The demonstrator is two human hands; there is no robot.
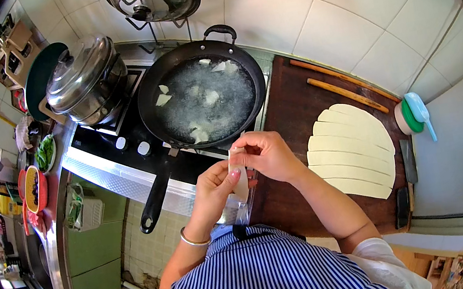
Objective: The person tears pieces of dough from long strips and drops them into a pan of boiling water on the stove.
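Between my hands is a pale strip of dough [241, 184], close to the near rim of a black wok [209, 141]. My left hand [216, 190] grips the strip with thumb and fingers. At its upper end, my right hand [267, 154] pinches the dough. Several torn dough pieces [163, 99] float in the wok's bubbling, cloudy water [217, 110]. On the dark wooden board [278, 137] to the right lies a rolled sheet of dough [350, 150], cut into several strips.
A lidded steel pot [85, 83] stands on the hob's left side. The wok's long handle [156, 197] juts towards me. Two wooden rolling pins [347, 94] lie at the board's back; a knife [408, 160] lies at its right edge. Leafy greens [45, 152] sit far left.
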